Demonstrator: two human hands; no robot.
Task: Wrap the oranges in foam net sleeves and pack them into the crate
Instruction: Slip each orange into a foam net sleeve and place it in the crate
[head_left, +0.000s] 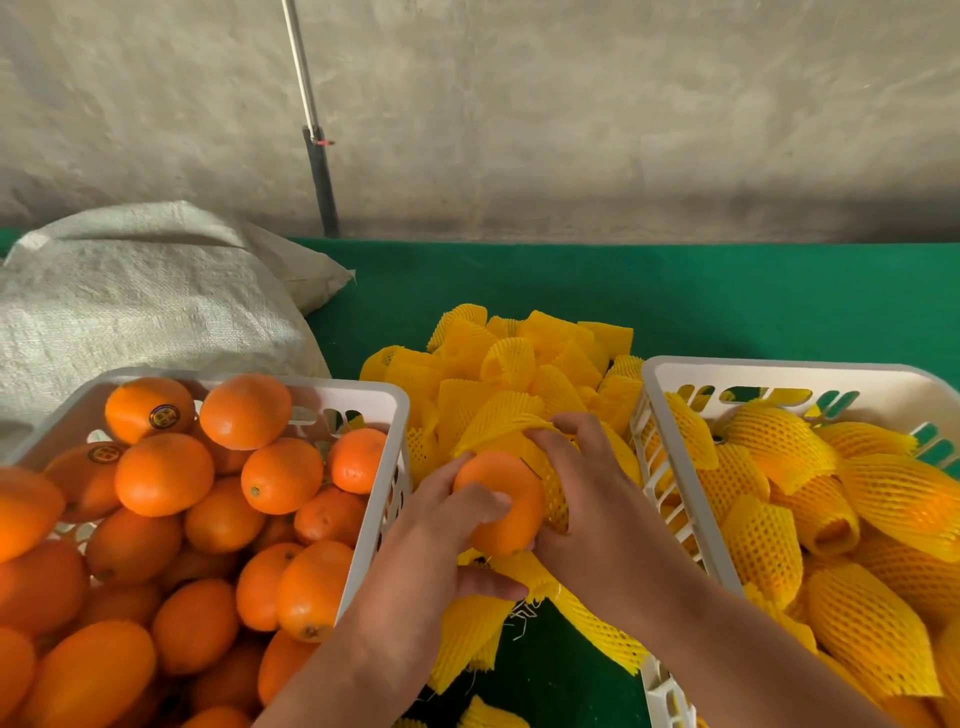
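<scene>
While the left hand (447, 525) curls around a bare orange (498, 501) and the right hand (576, 499) pinches the mouth of a yellow foam sleeve (550, 493) against it, the head view shows the fruit only partly entered, held above the gap between the two crates. The likeliest slip, I judge, is the net bunching or tearing at its rim if it is tugged over the widest part too fast. The orange could also squirt out of the left fingers and drop onto the loose sleeves (498, 364) heaped below. The crate of bare oranges (384, 395) stands on the left and is piled high, so a nudge from the left forearm might roll one out. The crate of wrapped fruit (675, 369) on the right is well filled.

Everything sits on a table (727, 301) covered in green cloth. A woven sack (145, 296) lies at the back left, and a pole (317, 156) leans on the rough grey wall (623, 104).
</scene>
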